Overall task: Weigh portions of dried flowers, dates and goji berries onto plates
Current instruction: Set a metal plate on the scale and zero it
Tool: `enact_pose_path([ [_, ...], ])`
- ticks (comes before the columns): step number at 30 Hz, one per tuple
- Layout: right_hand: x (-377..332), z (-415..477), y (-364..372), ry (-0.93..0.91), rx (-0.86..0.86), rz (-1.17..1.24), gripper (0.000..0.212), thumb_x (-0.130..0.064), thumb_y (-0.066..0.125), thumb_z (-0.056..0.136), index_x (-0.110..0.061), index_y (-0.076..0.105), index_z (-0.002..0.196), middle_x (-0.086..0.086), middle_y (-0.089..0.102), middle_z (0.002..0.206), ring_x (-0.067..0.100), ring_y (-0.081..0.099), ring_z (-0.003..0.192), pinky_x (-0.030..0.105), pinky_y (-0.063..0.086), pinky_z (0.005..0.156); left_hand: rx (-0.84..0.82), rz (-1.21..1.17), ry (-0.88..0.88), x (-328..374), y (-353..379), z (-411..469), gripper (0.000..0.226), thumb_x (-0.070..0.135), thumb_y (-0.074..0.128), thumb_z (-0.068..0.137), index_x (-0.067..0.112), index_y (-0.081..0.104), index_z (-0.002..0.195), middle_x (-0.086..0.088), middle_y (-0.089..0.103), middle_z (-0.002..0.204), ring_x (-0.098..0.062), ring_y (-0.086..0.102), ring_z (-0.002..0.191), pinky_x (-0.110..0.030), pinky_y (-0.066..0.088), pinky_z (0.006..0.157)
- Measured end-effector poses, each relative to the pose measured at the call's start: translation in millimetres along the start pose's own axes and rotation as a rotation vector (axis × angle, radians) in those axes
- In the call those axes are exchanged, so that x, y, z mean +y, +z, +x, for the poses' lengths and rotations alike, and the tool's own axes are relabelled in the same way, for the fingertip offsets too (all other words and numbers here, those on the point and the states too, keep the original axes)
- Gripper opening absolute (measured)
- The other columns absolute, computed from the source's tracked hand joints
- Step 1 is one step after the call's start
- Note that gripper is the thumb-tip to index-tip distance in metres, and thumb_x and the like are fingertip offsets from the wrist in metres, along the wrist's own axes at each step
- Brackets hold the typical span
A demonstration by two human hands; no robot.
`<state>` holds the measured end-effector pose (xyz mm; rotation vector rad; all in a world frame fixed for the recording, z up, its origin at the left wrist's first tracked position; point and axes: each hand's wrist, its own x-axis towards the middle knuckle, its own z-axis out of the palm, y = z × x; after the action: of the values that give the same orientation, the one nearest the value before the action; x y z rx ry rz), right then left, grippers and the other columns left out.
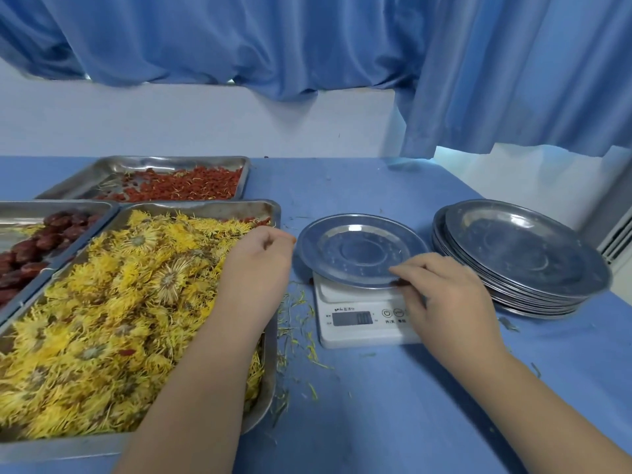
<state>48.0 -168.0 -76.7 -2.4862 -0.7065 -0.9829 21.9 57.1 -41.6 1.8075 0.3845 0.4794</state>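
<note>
An empty round stainless-steel plate [359, 249] sits on a small white digital kitchen scale [359, 319] near the middle of a blue tabletop [393, 405], the plate overhanging the scale's platform on every side. The person's right hand [444, 292] rests at the plate's near rim, its fingers [405, 270] curled lightly over the edge and touching the metal, the palm covering the scale's right-hand buttons. The left hand [260, 258] hovers over the right edge of a large rectangular steel tray [270, 371] heaped with yellow dried chrysanthemum flowers [113, 302]; its fingers are drawn into a loose fist, and whether they hold anything cannot be told. Loose yellow petals [297, 323] lie scattered between that tray and the scale. Just left of the flower tray, a second steel tray [20, 213] holds dark red dates [30, 254], and behind both, a third tray [143, 165] carries orange-red goji berries [191, 186]. A stack of matching steel plates [519, 258] stands just right of the scale. Blue curtains [307, 46] hang behind.
</note>
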Motion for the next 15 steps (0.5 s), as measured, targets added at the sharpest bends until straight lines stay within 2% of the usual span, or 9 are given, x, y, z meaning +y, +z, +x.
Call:
enact_pose_path([
  [2,1,-2,-4,0.039,-0.032,0.07,0.033,0.011,0.068,0.069,-0.011,0.075,0.093,0.002,0.068,0.089,0.028,0.063,0.077,0.043,0.051,0.07,-0.005,-0.008,0.006,-1,0,0,0.019,0.033,0.05,0.088,0.03,0.066,0.079,0.018,0.065,0.073,-0.018,0.065,0.076,-0.03,0.045,0.061],
  [4,2,-4,-10,0.061,-0.051,0.142,0.029,0.011,0.066,0.071,-0.012,0.075,0.088,0.0,0.065,0.086,0.022,0.061,0.075,0.039,0.05,0.072,-0.011,-0.01,0.01,-2,0,0,0.018,0.033,0.051,0.088,0.028,0.066,0.08,0.022,0.065,0.071,-0.016,0.063,0.075,-0.029,0.043,0.06],
  [7,1,-6,-20,0.151,-0.007,0.227,0.026,0.01,0.063,0.072,-0.013,0.072,0.078,-0.002,0.06,0.079,0.011,0.051,0.069,0.014,0.04,0.067,-0.021,-0.003,0.008,-2,1,0,0.019,0.033,0.05,0.087,0.029,0.067,0.08,0.017,0.066,0.07,-0.015,0.063,0.073,-0.03,0.047,0.06],
  [8,2,-5,-23,0.186,0.006,0.245,0.025,0.009,0.061,0.072,-0.014,0.071,0.076,-0.003,0.059,0.077,0.011,0.05,0.069,0.01,0.037,0.064,-0.028,0.001,0.012,-2,1,0,0.019,0.033,0.05,0.087,0.03,0.067,0.08,0.015,0.065,0.069,-0.014,0.062,0.07,-0.03,0.047,0.06],
  [11,6,-3,-29,0.241,-0.049,0.259,0.024,0.005,0.058,0.073,-0.018,0.067,0.069,-0.009,0.058,0.07,0.007,0.051,0.069,0.009,0.035,0.06,-0.053,0.002,0.03,-2,0,-1,0.019,0.032,0.05,0.089,0.031,0.067,0.08,0.009,0.064,0.069,-0.011,0.058,0.064,-0.028,0.045,0.054],
  [15,8,-3,-32,0.307,-0.298,0.219,0.023,-0.008,0.058,0.074,-0.027,0.065,0.063,-0.015,0.062,0.06,0.004,0.054,0.062,0.019,0.041,0.054,-0.067,0.018,0.047,-2,0,-2,0.019,0.028,0.049,0.089,0.03,0.067,0.081,0.001,0.069,0.079,-0.013,0.059,0.066,-0.029,0.046,0.057],
])
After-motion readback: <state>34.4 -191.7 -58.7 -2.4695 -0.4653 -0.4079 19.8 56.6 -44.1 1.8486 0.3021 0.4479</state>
